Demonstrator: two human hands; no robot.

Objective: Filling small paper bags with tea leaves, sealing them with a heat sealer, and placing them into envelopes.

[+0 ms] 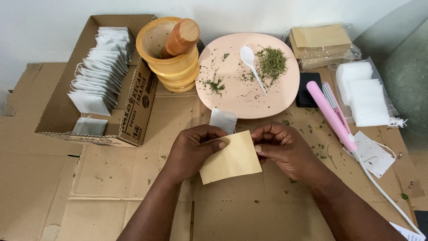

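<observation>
- My left hand pinches the left edge of a flat tan paper envelope, thumb on top; my right hand grips its upper right edge. It sits just above the flattened brown cardboard work surface, centre front.
- A small white filter tea bag pokes out at the envelope's top, seemingly part-way in, not yet seated.
- Done, by my judgement: the open cardboard box on the left holds a long row of white filled bags.
- Left: loose dried green herb and a white plastic spoon on the round pink plate; a stack of tan envelopes unused.
- Room: open cardboard in front of and below my hands; plate edge close ahead, pink hair-straightener-style heat sealer and its cord near on the right.
</observation>
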